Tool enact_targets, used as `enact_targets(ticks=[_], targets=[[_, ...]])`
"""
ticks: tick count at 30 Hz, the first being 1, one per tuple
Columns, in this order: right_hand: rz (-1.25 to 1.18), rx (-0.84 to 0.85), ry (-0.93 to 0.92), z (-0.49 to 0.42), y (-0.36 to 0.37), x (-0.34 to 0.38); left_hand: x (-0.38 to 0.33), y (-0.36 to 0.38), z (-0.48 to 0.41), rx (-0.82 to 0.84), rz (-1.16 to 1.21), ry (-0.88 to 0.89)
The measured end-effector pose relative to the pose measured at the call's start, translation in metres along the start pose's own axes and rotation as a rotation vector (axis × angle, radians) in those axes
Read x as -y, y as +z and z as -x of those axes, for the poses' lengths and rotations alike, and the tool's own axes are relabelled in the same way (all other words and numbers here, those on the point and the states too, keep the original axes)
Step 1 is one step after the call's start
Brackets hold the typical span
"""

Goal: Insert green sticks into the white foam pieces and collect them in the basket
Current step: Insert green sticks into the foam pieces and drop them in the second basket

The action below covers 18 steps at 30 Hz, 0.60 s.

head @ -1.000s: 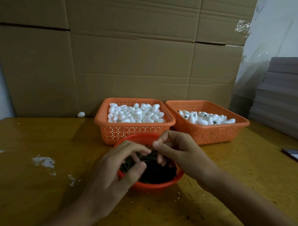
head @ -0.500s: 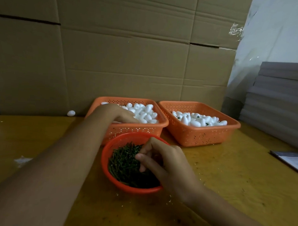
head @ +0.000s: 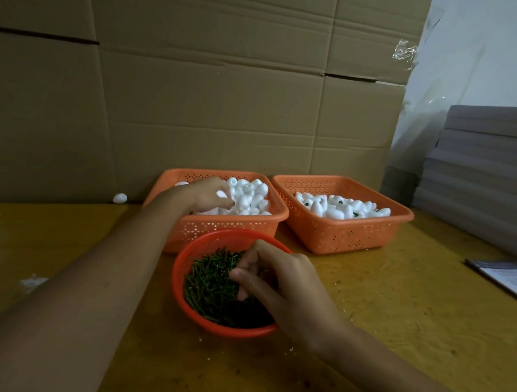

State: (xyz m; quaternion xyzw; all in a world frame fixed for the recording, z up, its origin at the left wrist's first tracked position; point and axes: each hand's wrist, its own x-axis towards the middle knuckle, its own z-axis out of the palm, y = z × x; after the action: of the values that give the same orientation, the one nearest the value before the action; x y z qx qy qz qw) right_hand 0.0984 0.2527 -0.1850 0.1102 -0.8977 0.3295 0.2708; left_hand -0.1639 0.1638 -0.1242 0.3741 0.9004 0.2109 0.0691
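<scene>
A round red bowl [head: 186, 261] near me holds several short green sticks [head: 212, 285]. Behind it the left orange basket [head: 220, 228] is heaped with plain white foam pieces [head: 251, 195]. The right orange basket [head: 347, 232] holds foam pieces with green sticks in them [head: 339, 209]. My left hand [head: 205, 193] reaches into the left basket, its fingers curled round a white foam piece. My right hand [head: 280, 282] is over the red bowl, thumb and fingertips pinching among the green sticks; what they pinch is hidden.
One stray foam piece [head: 120, 198] lies by the cardboard wall [head: 211, 105] at the back left. Grey stacked sheets [head: 483, 182] stand at the right, and a dark flat sheet [head: 502, 277] lies on the yellow table's [head: 394, 305] right edge. White crumbs [head: 32, 282] dot the left side.
My left hand has left the red bowl, reached into the left basket and curled round a foam piece. My right hand stays over the green sticks.
</scene>
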Motion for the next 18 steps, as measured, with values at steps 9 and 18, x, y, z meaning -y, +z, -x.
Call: enact_targets(ticks=[9, 18], targets=[[-0.011, -0.003, -0.001, -0.001, -0.001, -0.001, -0.005, -0.011, 0.022, -0.246, 0.084, -0.046], [-0.362, -0.099, 0.168, -0.002, -0.012, -0.003, -0.033, 0.006, 0.098, -0.702, 0.343, 0.1]])
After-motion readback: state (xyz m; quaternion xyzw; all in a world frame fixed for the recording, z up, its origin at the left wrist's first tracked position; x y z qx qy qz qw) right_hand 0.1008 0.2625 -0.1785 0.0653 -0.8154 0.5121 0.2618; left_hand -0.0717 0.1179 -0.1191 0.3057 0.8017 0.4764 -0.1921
